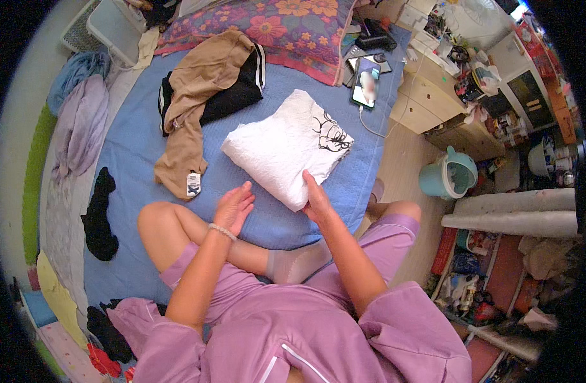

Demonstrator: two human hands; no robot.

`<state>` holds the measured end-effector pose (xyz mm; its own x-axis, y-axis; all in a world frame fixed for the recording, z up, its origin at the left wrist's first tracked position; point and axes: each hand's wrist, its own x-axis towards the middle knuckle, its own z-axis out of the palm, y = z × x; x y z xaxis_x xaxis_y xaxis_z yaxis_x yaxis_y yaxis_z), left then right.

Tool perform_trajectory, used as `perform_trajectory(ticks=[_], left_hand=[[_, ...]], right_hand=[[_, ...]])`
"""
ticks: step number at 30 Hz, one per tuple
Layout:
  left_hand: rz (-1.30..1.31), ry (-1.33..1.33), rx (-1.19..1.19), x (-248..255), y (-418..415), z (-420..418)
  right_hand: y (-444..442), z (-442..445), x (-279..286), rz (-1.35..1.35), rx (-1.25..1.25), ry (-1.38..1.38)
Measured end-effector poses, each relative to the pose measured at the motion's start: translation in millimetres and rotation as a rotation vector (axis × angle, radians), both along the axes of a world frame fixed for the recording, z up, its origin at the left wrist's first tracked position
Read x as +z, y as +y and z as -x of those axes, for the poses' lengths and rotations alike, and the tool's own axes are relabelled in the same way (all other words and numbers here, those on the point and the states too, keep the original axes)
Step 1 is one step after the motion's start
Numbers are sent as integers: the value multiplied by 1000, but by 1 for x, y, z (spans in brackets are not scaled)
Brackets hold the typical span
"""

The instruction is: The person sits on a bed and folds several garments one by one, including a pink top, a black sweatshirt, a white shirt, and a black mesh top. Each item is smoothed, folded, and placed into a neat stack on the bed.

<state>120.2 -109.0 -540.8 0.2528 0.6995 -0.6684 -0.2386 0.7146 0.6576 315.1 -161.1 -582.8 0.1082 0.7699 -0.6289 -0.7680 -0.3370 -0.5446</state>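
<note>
A folded white garment (278,143) with a black line drawing on its right corner lies on the blue bedspread (144,158), in front of my crossed legs. My right hand (317,198) grips its near right edge, thumb on top and fingers mostly hidden beneath. Just left of the garment, my left hand (235,206) is held apart from it with nothing in the palm; a pale beaded bracelet circles that wrist. Beyond my left hand, a tan garment (197,95) with a white label lies crumpled over a black one with white stripes (235,98).
A floral pillow (259,38) is at the bed's far end. A phone (366,84) on a charging cable lies by the right edge. Dark cloth (101,215) lies at left. A lidded blue bin (441,177) stands on the floor, near wooden drawers (424,100).
</note>
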Motion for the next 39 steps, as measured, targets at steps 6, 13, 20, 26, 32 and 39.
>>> perform_trajectory(ticks=[6, 13, 20, 26, 32, 39], left_hand=[[82, -361, 1, -26, 19, -43], [127, -480, 45, -31, 6, -56], [296, -611, 103, -18, -30, -41], [349, -624, -4, -2, -58, -37], [307, -828, 131, 8, -64, 5], [194, -1113, -25, 25, -60, 48]], right_hand=[[-2, -5, -4, -82, 34, -51], [-20, -12, -1, -4, 102, -62], [-49, -27, 9, 268, 265, -523], [-57, -18, 28, -11, -80, 69], [-67, -15, 41, 24, 45, -335], [-90, -35, 112, 215, 209, -544]])
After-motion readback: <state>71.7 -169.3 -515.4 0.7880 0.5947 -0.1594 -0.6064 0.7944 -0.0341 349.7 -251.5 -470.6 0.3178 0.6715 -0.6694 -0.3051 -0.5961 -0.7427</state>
